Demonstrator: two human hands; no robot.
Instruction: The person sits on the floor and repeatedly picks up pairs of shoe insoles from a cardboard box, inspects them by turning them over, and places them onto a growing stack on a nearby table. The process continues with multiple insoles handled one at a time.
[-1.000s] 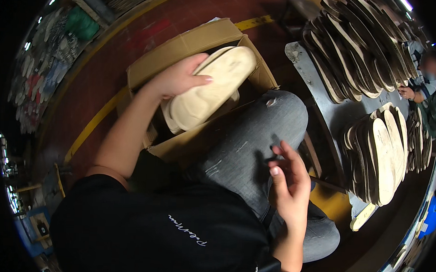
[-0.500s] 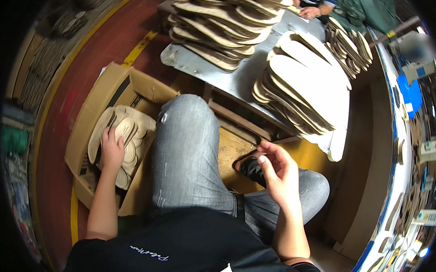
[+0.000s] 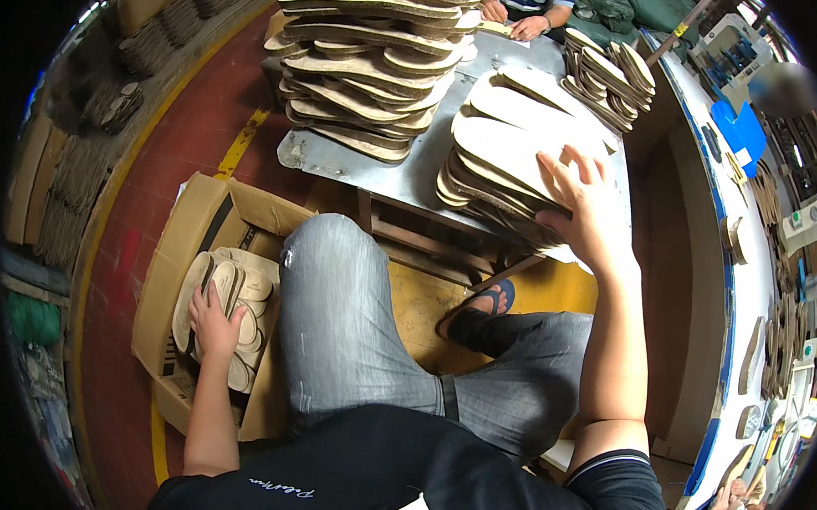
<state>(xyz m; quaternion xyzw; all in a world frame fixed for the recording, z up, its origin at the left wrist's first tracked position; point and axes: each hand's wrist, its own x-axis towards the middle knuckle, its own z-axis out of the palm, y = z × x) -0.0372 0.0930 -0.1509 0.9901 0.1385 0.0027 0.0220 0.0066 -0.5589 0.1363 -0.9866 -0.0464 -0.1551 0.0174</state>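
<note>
My left hand (image 3: 212, 327) is inside a cardboard box (image 3: 184, 211), its fingers apart and resting on pale shoe soles (image 3: 250, 283) packed there. On the metal table, my right hand (image 3: 582, 199) reaches over a stack of pale soles (image 3: 504, 154) with dark edges. Its fingers are spread over the top sole, and the thumb is near the stack's side edge. Bright glare washes out part of that top surface.
A taller pile of soles (image 3: 371, 66) stands at the table's (image 3: 339, 165) left, and a smaller group (image 3: 608, 77) lies at its far right. Across the table are another person's hands (image 3: 526, 28). A white ledge with a blue edge (image 3: 714, 396) runs along the right.
My right hand has gone from above my knee up and forward onto the sole stack. My left hand stays at the soles in the box. The view has shifted slightly.
</note>
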